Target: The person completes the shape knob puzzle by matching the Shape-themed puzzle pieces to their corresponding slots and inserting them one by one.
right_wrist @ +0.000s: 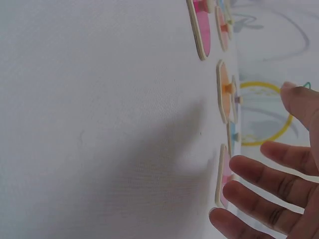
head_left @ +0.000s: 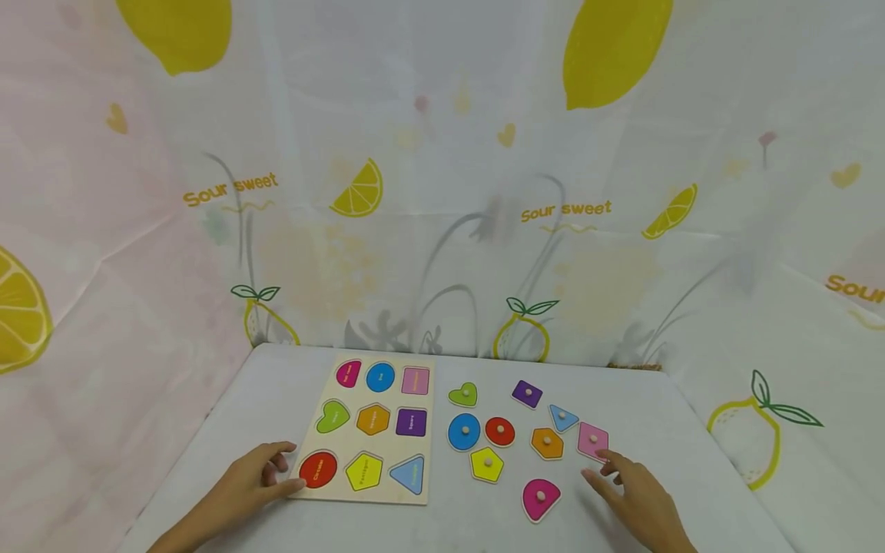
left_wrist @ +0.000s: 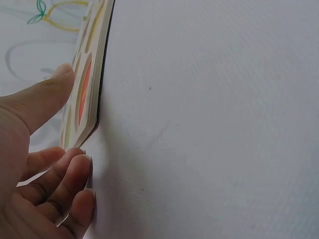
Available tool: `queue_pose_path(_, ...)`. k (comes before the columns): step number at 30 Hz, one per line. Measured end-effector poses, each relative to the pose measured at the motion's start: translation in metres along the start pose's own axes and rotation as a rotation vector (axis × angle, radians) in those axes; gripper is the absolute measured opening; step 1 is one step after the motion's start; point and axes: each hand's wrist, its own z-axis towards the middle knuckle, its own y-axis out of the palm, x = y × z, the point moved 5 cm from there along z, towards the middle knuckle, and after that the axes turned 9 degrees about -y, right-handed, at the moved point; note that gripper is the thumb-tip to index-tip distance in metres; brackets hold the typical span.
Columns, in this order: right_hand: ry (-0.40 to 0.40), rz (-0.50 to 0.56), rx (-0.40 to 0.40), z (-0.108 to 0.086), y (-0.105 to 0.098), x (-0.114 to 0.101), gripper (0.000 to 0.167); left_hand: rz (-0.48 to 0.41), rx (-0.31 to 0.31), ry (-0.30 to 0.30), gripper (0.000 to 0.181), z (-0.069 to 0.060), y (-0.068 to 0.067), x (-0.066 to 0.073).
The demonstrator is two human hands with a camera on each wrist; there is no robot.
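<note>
At the lower right of the head view, the right hand [head_left: 636, 491] has its fingers slightly bent and parted, with nothing gripped between them. The pink, knobbed square piece [head_left: 592, 441] lies just beyond its fingertips, up and a little left in the frame; its sides look nearly equal, so no long axis stands out. The right hand is much the nearer of the two. Whether a fingertip touches the piece's edge is hard to tell.

At lower left, the left hand [head_left: 252, 475] has its thumb at the near corner of the pale wooden shape board [head_left: 394, 445], its other fingers loosely curled beside it and holding nothing.

Between the hands, low on the white table [head_left: 477, 526], lies the magenta half-round piece [head_left: 541, 499]. Farther up come the yellow pentagon piece [head_left: 487, 465], the orange hexagon piece [head_left: 548, 443] and the light-blue triangle piece [head_left: 563, 418], which sits near the pink square's upper left. Lemon-printed cloth [head_left: 442, 130] hangs behind.
</note>
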Motion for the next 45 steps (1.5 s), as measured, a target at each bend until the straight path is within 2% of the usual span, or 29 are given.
queue_pose_path(7, 0.007, 0.097, 0.035, 0.013, 0.008, -0.003, 0.043, -0.025, -0.006, 0.007, 0.069, -0.004, 0.004, -0.003)
queue_pose_path(11, -0.005, 0.135, 0.061, 0.021, 0.013, -0.002, 0.037, -0.032, -0.018, 0.015, 0.071, -0.008, 0.007, -0.007)
queue_pose_path(17, -0.044, 0.217, 0.119, 0.036, 0.014, -0.001, 0.031, -0.023, -0.009, 0.070, 0.076, -0.010, 0.007, -0.008)
queue_pose_path(23, -0.043, 0.271, 0.132, 0.056, 0.017, 0.002, 0.029, -0.021, -0.040, 0.032, 0.078, -0.011, 0.006, -0.013)
queue_pose_path(27, -0.026, 0.288, 0.119, 0.069, 0.020, 0.004, 0.031, -0.034, -0.038, 0.017, 0.078, -0.013, 0.006, -0.016)
queue_pose_path(32, -0.006, 0.296, 0.104, 0.080, 0.023, 0.006, 0.035, -0.029, -0.041, 0.020, 0.078, -0.014, 0.006, -0.018)
queue_pose_path(37, 0.012, 0.236, 0.070, 0.089, 0.026, 0.013, 0.038, -0.021, -0.050, 0.058, 0.077, -0.016, 0.005, -0.016)
queue_pose_path(42, 0.043, 0.187, 0.063, 0.093, 0.018, 0.020, 0.035, -0.036, -0.062, 0.071, 0.077, -0.009, 0.007, -0.009)
queue_pose_path(45, 0.031, 0.164, 0.068, 0.097, 0.014, 0.020, 0.031, -0.031, -0.058, 0.076, 0.077, -0.005, 0.008, -0.006)
